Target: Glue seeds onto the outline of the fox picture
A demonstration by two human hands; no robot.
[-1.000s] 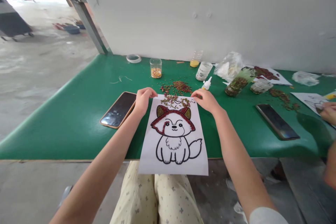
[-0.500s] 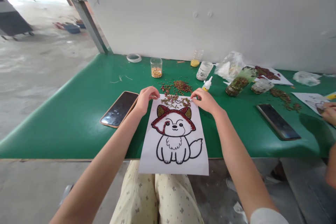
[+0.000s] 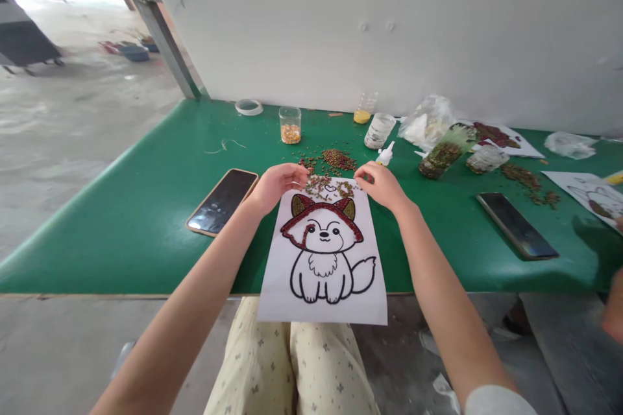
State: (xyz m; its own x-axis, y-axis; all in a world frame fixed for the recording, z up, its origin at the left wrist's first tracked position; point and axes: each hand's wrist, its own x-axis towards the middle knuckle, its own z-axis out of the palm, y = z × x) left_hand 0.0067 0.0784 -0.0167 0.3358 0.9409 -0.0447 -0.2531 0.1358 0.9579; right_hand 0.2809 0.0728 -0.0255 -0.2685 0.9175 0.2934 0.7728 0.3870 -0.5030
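A white sheet [image 3: 324, 272] with an animal outline hangs partly over the table's front edge. Red beans fill part of the head, and green ones fill the ears. Loose green and red beans [image 3: 318, 187] lie on the sheet's top part. My left hand [image 3: 282, 187] is over the top left corner, fingers apart and holding nothing. At the top right corner my right hand [image 3: 378, 183] pinches the paper between thumb and fingers. Just beyond the sheet sits a pile of mixed beans [image 3: 338, 159]. A white glue bottle [image 3: 385, 154] stands behind my right hand.
Phones lie at left [image 3: 222, 201] and right [image 3: 516, 225]. Behind stand a corn cup [image 3: 291, 126], a clear container [image 3: 379, 131] and a tilted green jar [image 3: 445, 150]. Another person's drawing [image 3: 584, 191] is at the right edge.
My left hand has moved a little right over the sheet's corner, and its fingers have come off the paper's edge. At right, the other person's hand has moved mostly out of view.
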